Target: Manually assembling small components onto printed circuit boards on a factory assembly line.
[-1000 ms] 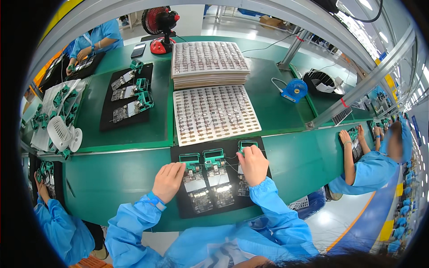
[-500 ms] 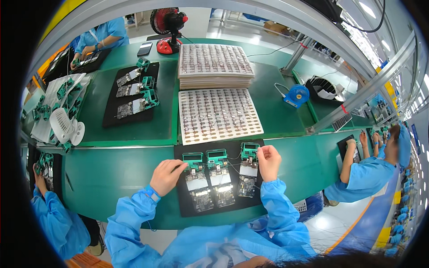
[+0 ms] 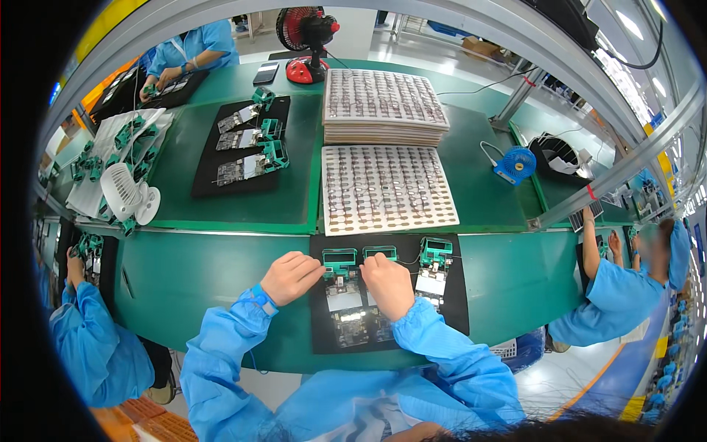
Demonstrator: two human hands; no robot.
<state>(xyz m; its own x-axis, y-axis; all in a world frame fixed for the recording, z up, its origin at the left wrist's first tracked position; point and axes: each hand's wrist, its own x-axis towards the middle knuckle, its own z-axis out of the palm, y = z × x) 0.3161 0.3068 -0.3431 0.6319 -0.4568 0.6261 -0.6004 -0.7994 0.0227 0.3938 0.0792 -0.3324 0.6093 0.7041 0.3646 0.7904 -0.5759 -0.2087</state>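
Observation:
Three circuit boards with green plastic frames lie side by side on a black mat (image 3: pixel 455 309) in front of me. My left hand (image 3: pixel 292 278) is closed, fingertips pinched at the edge of the left green frame (image 3: pixel 339 258); whatever they hold is too small to make out. Over the middle board my right hand (image 3: pixel 388 286) is closed with curled fingers, hiding much of that board and anything in its grip. The middle green frame (image 3: pixel 380 252) shows just beyond its knuckles. Apart from both hands lies the right board (image 3: pixel 431 282), its green frame (image 3: pixel 436 250) at the far end.
Behind the mat lies a white tray (image 3: pixel 390 190) of small parts, before a stack of similar trays (image 3: pixel 383 99). Another black mat (image 3: pixel 208 166) bears several boards. Fans stand around: white (image 3: pixel 121 191), blue (image 3: pixel 517 165), red-black (image 3: pixel 303 33). Co-workers sit left, right and far left.
My right hand has moved left, from the right board's frame to the middle board. My left hand stays by the left frame. The whole view has shifted slightly.

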